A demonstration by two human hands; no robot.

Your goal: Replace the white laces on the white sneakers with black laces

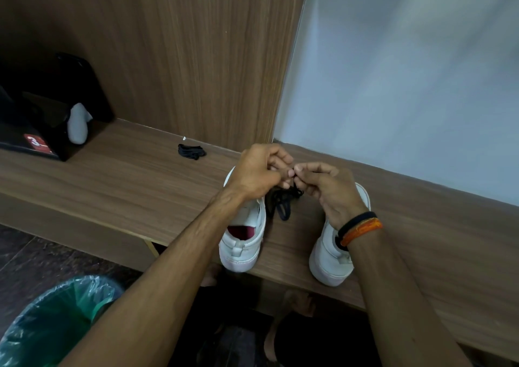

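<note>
Two white sneakers stand on a low wooden ledge [118,187], heels toward me: the left sneaker [243,241] with a red lining and the right sneaker [331,257]. Above and between them my left hand [261,171] and my right hand [327,189] meet, both pinching a bundled black lace [280,202] whose loops hang down between the shoes. My hands hide both shoes' toes and eyelets. A second bundled black lace [191,151] lies on the ledge near the back wall. No white lace shows.
A black shoebox [42,125] with a red label and a grey-white bundle [78,126] sit at the ledge's far left. A bin lined with green plastic [56,321] stands on the floor at lower left. A wooden panel and white wall close the back.
</note>
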